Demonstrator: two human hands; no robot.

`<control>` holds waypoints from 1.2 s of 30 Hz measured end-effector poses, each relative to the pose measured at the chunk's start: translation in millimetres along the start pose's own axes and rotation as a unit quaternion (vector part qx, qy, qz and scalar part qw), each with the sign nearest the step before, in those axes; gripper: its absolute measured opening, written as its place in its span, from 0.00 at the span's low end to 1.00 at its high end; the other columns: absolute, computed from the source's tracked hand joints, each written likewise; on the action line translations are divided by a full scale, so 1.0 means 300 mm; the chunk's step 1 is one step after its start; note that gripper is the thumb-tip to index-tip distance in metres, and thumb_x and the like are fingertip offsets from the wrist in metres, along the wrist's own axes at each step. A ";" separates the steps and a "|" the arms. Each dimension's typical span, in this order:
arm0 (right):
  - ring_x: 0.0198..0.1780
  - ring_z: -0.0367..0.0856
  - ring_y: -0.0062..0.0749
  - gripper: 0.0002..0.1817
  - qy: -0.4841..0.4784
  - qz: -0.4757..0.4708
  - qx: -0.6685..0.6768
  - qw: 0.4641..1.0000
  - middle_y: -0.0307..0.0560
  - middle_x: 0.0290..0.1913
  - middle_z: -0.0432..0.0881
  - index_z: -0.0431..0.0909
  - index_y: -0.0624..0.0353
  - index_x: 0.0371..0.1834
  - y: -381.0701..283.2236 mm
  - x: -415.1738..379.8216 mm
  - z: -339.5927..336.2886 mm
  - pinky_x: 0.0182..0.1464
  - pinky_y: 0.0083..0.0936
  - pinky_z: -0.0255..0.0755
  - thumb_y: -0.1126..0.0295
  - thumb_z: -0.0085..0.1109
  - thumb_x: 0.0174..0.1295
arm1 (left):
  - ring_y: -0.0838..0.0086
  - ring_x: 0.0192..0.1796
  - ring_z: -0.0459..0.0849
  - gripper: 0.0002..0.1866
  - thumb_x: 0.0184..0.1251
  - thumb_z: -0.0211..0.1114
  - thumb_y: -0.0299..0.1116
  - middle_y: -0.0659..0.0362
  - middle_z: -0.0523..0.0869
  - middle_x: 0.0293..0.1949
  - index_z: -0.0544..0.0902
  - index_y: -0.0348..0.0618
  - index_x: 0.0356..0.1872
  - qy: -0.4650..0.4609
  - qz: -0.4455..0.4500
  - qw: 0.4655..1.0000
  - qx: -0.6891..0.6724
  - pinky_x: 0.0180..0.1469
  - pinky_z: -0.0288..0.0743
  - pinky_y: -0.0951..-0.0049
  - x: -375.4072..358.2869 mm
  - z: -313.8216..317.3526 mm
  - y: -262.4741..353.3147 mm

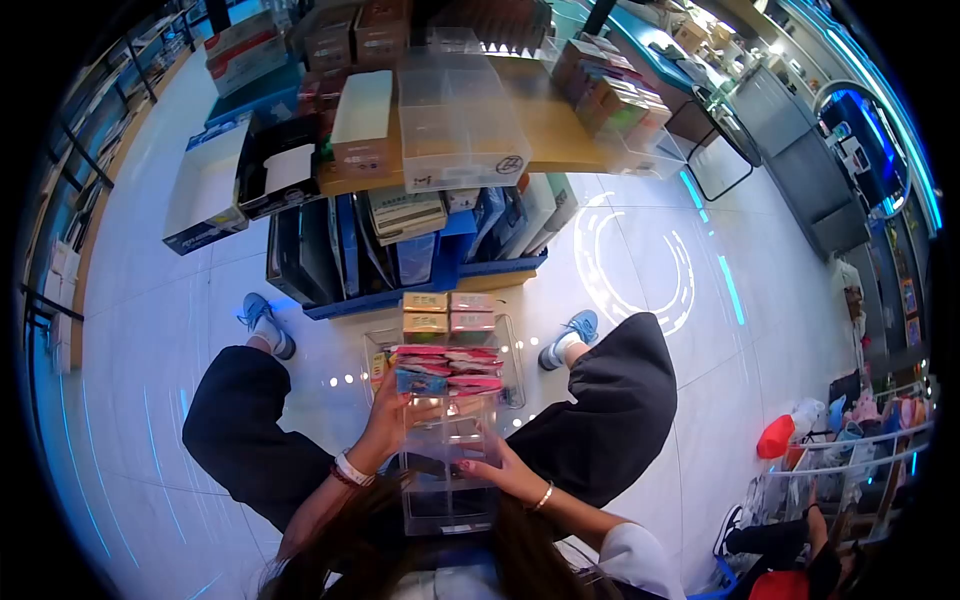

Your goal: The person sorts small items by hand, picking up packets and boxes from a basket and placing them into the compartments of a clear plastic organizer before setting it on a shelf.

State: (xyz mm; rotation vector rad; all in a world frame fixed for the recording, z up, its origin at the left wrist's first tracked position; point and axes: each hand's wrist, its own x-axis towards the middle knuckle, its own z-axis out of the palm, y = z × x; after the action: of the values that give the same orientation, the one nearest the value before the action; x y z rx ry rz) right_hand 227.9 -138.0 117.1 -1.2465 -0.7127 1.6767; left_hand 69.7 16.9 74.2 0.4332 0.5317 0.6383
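Note:
A clear plastic box (450, 505) with a divider down its middle lies between my hands, close to my body. My left hand (388, 410) grips its far left side, with fingers showing through the plastic. On the right side, my right hand (507, 473) holds the box with its thumb over the edge. Pink packets (450, 368) are stacked in two columns at the far end of the box, near my left fingertips. Beyond them stand yellow cartons (425, 318) and pink cartons (472, 318), over a clear bin (513, 350) on the floor.
Ahead is a wooden shelf (565, 130) with an empty clear bin (460, 130), an open white carton (362, 115) and boxed goods. Below it, folders (345, 240) fill a blue crate (400, 297). A round-seated stool (730, 125) stands right. Another person's leg (765, 538) shows lower right.

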 end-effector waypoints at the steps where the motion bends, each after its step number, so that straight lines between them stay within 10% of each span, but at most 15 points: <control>1: 0.58 0.70 0.34 0.42 0.020 -0.009 0.027 0.999 0.51 0.61 0.63 0.40 0.55 0.71 -0.032 -0.048 0.004 0.56 0.29 0.67 0.67 0.59 0.60 | 0.53 0.53 0.78 0.35 0.59 0.55 0.30 0.48 0.72 0.57 0.52 0.50 0.68 -0.004 -0.004 1.000 0.002 0.51 0.77 0.54 0.025 0.040 -0.002; 6: 0.62 0.65 0.50 0.48 0.018 -0.139 0.154 0.978 0.57 0.68 0.51 0.29 0.48 0.72 -0.109 -0.199 -0.097 0.59 0.42 0.65 0.74 0.56 0.58 | 0.48 0.56 0.75 0.33 0.58 0.61 0.38 0.47 0.70 0.57 0.57 0.45 0.62 -0.128 0.001 0.991 0.049 0.56 0.72 0.52 0.121 0.285 0.003; 12: 0.60 0.67 0.52 0.57 0.062 -0.258 0.093 0.960 0.60 0.69 0.49 0.26 0.46 0.72 -0.263 -0.280 -0.166 0.57 0.46 0.67 0.59 0.66 0.51 | 0.51 0.55 0.76 0.31 0.59 0.61 0.40 0.49 0.72 0.56 0.59 0.44 0.61 -0.175 0.001 0.982 0.067 0.55 0.74 0.56 0.210 0.534 0.065; 22: 0.51 0.76 0.56 0.49 0.065 -0.269 0.127 0.952 0.66 0.60 0.63 0.38 0.59 0.71 -0.488 -0.249 -0.214 0.39 0.39 0.81 0.61 0.62 0.51 | 0.58 0.52 0.78 0.24 0.64 0.51 0.40 0.55 0.71 0.56 0.62 0.45 0.59 -0.195 0.033 0.978 0.062 0.55 0.73 0.61 0.344 0.747 0.215; 36: 0.59 0.66 0.66 0.44 0.003 -0.271 0.160 0.949 0.70 0.58 0.63 0.37 0.69 0.68 -0.662 -0.152 -0.355 0.41 0.38 0.82 0.66 0.55 0.56 | 0.55 0.60 0.70 0.28 0.63 0.57 0.44 0.46 0.68 0.58 0.61 0.40 0.59 -0.220 0.135 0.963 0.079 0.63 0.65 0.60 0.487 0.846 0.293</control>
State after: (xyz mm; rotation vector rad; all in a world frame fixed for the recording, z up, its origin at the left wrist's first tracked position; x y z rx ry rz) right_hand 395.9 -100.8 269.7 -0.7395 -0.6710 1.2647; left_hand 278.8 121.9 271.2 0.7855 0.0980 0.7359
